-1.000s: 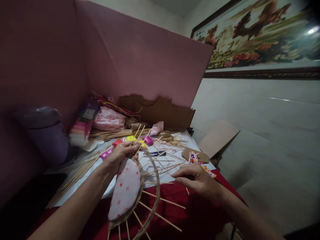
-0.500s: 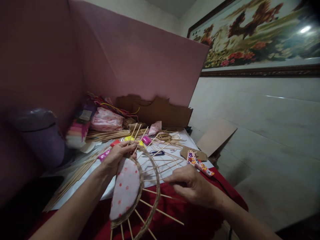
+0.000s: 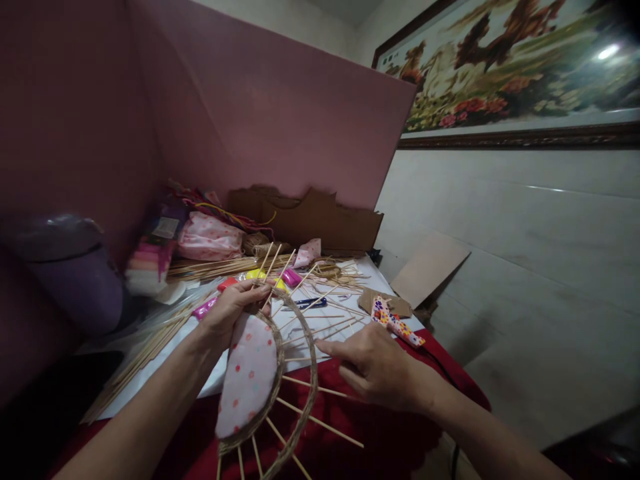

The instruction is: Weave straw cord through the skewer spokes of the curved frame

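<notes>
My left hand (image 3: pixel 231 311) grips the top edge of a round woven frame (image 3: pixel 280 393) that stands tilted on its edge. The frame has a white, pink-dotted fabric centre (image 3: pixel 249 375), twine rings round it and thin wooden sticks (image 3: pixel 320 425) radiating outward. My right hand (image 3: pixel 373 365) hovers at the frame's right side, index finger stretched toward the outer ring, the other fingers curled; nothing shows in it. Both hands are above a red cloth (image 3: pixel 380 433).
A white sheet (image 3: pixel 345 320) on the table carries loose sticks, blue-handled scissors (image 3: pixel 310 303), a floral fabric strip (image 3: pixel 397 325) and coloured clay pieces (image 3: pixel 291 277). Behind lie a stick bundle (image 3: pixel 215 268), a pink bag (image 3: pixel 207 237), cardboard (image 3: pixel 310 220) and a purple container (image 3: pixel 70 270).
My right hand has moved left toward the frame and its index finger now points at the outer ring. The left hand keeps its grip on the frame.
</notes>
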The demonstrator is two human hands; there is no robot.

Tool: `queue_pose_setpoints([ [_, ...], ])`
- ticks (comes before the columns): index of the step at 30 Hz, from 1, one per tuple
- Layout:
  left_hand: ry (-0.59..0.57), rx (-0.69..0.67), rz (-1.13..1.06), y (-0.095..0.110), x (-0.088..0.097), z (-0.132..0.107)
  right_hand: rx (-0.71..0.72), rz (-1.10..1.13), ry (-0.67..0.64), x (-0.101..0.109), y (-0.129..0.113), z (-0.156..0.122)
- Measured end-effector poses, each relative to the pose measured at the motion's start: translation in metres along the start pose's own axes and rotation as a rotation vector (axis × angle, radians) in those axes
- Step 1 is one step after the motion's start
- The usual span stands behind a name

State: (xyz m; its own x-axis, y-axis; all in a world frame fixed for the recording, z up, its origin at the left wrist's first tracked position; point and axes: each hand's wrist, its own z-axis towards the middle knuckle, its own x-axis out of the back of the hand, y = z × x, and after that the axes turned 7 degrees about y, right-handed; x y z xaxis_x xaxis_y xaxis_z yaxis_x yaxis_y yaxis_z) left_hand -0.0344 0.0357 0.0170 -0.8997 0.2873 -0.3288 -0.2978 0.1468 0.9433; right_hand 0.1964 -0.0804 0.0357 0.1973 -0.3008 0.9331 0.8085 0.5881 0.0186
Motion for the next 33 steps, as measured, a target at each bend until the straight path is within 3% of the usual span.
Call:
queue_pose_setpoints([
  [13, -0.001, 0.005, -0.068, 0.0, 0.001, 0.003, -0.05, 0.067, -0.064, 0.013, -0.004, -0.005],
  [23, 0.036, 0.035, -0.177, 0.001, 0.0, 0.003, -0.001, 0.017, 0.172, -0.012, -0.003, -0.014],
  [28, 0.164, 0.069, -0.124, -0.006, 0.003, 0.01, 0.046, -0.092, 0.322, -0.02, -0.001, -0.007],
  [33, 0.251, 0.023, 0.029, -0.023, 0.008, 0.019, 0.041, -0.148, 0.263, -0.035, 0.0, -0.004],
])
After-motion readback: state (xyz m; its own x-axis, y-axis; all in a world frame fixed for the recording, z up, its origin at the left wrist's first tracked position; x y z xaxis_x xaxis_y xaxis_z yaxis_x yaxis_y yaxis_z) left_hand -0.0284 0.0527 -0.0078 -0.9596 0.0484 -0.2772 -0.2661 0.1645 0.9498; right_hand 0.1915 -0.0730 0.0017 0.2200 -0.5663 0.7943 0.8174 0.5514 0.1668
